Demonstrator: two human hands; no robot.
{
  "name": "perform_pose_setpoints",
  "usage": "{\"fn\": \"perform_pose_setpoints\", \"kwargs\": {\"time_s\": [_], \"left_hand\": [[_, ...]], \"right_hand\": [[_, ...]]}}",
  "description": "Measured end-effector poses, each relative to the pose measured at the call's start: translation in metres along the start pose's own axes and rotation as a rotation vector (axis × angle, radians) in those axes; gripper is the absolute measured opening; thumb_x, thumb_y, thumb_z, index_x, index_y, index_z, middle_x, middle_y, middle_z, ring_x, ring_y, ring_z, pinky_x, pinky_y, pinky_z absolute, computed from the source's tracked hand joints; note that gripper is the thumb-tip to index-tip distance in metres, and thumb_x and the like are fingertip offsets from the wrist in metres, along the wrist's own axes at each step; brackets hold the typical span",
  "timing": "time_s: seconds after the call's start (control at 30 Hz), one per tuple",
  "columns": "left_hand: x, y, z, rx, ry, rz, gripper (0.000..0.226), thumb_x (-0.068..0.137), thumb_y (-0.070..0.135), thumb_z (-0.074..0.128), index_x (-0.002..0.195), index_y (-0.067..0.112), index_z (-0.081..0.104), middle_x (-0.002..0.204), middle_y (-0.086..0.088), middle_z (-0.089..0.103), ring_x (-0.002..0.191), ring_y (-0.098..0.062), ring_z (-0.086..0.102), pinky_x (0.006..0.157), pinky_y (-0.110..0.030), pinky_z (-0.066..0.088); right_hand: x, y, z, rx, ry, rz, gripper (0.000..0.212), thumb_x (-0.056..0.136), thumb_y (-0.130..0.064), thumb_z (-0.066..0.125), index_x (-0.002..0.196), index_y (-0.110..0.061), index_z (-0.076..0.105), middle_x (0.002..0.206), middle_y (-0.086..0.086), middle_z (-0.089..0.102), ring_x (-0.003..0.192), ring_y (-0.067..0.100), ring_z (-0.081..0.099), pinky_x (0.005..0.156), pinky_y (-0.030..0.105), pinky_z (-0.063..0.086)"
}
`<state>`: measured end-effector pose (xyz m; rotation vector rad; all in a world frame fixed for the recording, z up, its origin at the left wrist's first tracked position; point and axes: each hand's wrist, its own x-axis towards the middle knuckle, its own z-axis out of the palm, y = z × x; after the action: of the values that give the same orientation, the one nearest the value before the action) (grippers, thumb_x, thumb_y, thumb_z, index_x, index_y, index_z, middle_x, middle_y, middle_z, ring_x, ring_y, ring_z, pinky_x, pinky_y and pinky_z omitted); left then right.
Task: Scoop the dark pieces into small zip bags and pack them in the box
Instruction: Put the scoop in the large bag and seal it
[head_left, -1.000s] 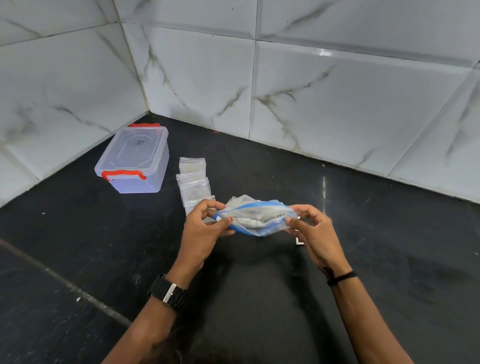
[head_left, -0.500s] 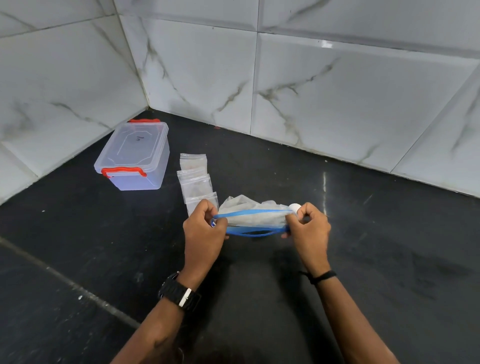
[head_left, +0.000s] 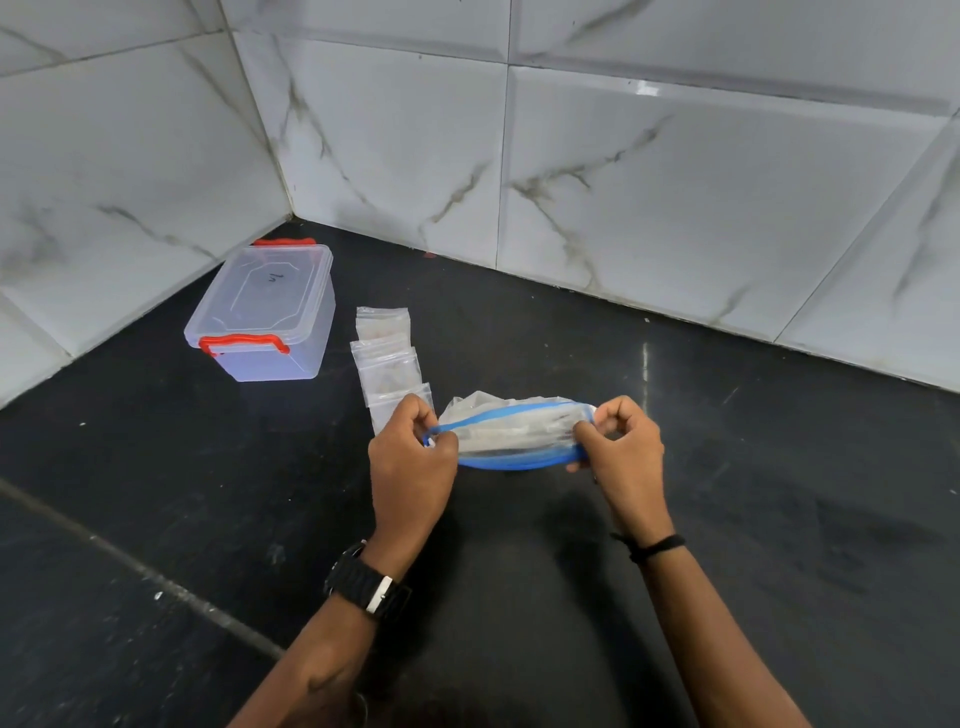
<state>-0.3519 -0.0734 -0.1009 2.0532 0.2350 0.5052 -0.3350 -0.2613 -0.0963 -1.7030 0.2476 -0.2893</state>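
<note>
Head view: I am pinching the crumpled clear plastic bag with the blue zip strip (head_left: 511, 439) at both ends, left grip (head_left: 413, 457) and right grip (head_left: 621, 452) curled, bag stretching between them above the black worktop (head_left: 779, 467).

Both forearms reach fwd, hands level and apart. L hand (head_left: 413, 457) has fingers curled, pinching the L end of the bag (head_left: 511, 436); watch on L wrist. R hand (head_left: 623, 447) pinches the R end, knuckles up; thin black band on R wrist.
</note>
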Motion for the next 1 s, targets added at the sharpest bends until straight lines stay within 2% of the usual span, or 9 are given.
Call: {"fn": "perform_pose_setpoints", "kwargs": {"time_s": [0.13,0.27,0.33,0.47,0.53,0.63,0.77,0.9,1.0], "left_hand": [[-0.003,0.002,0.004,0.177,0.033,0.198,0.026,0.079,-0.002,0.065,0.075,0.013,0.045,0.084,0.0,0.049,0.073,-0.016,0.055,0.059,-0.036,0.056],[-0.011,0.002,0.005,0.251,-0.026,0.269,0.036,0.071,-0.009,0.056,0.065,0.017,0.033,0.072,0.005,0.036,0.055,-0.01,0.036,0.047,-0.02,0.031],[-0.013,0.0,0.006,0.291,-0.081,0.262,0.04,0.07,-0.01,0.052,0.062,0.021,0.028,0.067,0.007,0.032,0.053,-0.01,0.032,0.047,-0.022,0.024],[-0.015,-0.009,0.006,0.286,-0.172,0.177,0.044,0.077,-0.006,0.048,0.06,0.025,0.023,0.063,-0.001,0.045,0.056,-0.022,0.054,0.048,-0.045,0.045],[-0.015,-0.013,0.006,0.209,-0.219,0.126,0.042,0.081,-0.004,0.051,0.06,0.025,0.028,0.065,-0.003,0.051,0.059,-0.023,0.06,0.05,-0.048,0.049],[-0.012,-0.011,0.005,0.132,-0.266,0.066,0.038,0.079,-0.002,0.062,0.064,0.024,0.039,0.068,0.001,0.053,0.065,-0.015,0.058,0.058,-0.036,0.055],[-0.015,-0.003,0.004,0.155,-0.291,0.099,0.029,0.08,-0.004,0.061,0.074,0.022,0.049,0.081,0.004,0.049,0.068,-0.003,0.047,0.065,-0.007,0.039],[-0.021,0.002,0.003,0.184,-0.58,0.066,0.023,0.083,0.003,0.057,0.096,0.022,0.055,0.106,0.006,0.047,0.085,-0.002,0.049,0.071,-0.005,0.037],[-0.02,0.009,0.0,0.271,-0.833,0.061,0.019,0.087,0.021,0.061,0.104,0.029,0.055,0.107,0.012,0.051,0.093,-0.006,0.056,0.081,-0.019,0.047]], "right_hand": [[-0.002,0.007,0.01,-0.202,0.186,-0.12,0.014,0.078,0.0,0.061,0.074,-0.011,0.053,0.056,-0.003,0.042,0.05,0.003,0.045,0.048,0.011,0.037],[0.002,0.014,0.011,-0.219,0.197,-0.117,0.013,0.082,-0.001,0.059,0.076,-0.012,0.057,0.055,-0.003,0.039,0.049,0.003,0.043,0.049,0.012,0.035],[0.006,0.017,0.011,-0.236,0.201,-0.099,0.015,0.084,-0.002,0.059,0.077,-0.015,0.058,0.057,0.001,0.043,0.049,0.005,0.042,0.05,0.013,0.035],[0.015,0.021,0.006,-0.24,0.17,-0.063,0.018,0.084,-0.004,0.06,0.078,-0.02,0.058,0.063,0.007,0.05,0.055,0.011,0.046,0.053,0.023,0.043],[0.019,0.023,0.004,-0.246,0.125,-0.051,0.015,0.085,-0.008,0.062,0.08,-0.021,0.058,0.065,0.012,0.055,0.058,0.017,0.051,0.056,0.031,0.047],[0.022,0.025,0.002,-0.242,0.041,-0.024,0.011,0.087,-0.013,0.06,0.083,-0.023,0.06,0.075,0.01,0.064,0.067,0.024,0.06,0.06,0.039,0.052],[0.025,0.026,0.001,-0.174,-0.068,0.049,0.024,0.087,-0.004,0.054,0.086,-0.027,0.06,0.086,-0.005,0.064,0.081,0.017,0.067,0.068,0.037,0.059],[0.03,0.029,0.001,-0.166,-0.074,0.062,0.032,0.084,0.005,0.047,0.09,-0.022,0.063,0.086,-0.009,0.064,0.07,0.0,0.065,0.073,0.03,0.055],[0.039,0.033,-0.001,-0.186,-0.031,0.041,0.035,0.08,0.007,0.045,0.085,-0.021,0.065,0.084,-0.002,0.067,0.07,0.001,0.063,0.069,0.027,0.053]]}}
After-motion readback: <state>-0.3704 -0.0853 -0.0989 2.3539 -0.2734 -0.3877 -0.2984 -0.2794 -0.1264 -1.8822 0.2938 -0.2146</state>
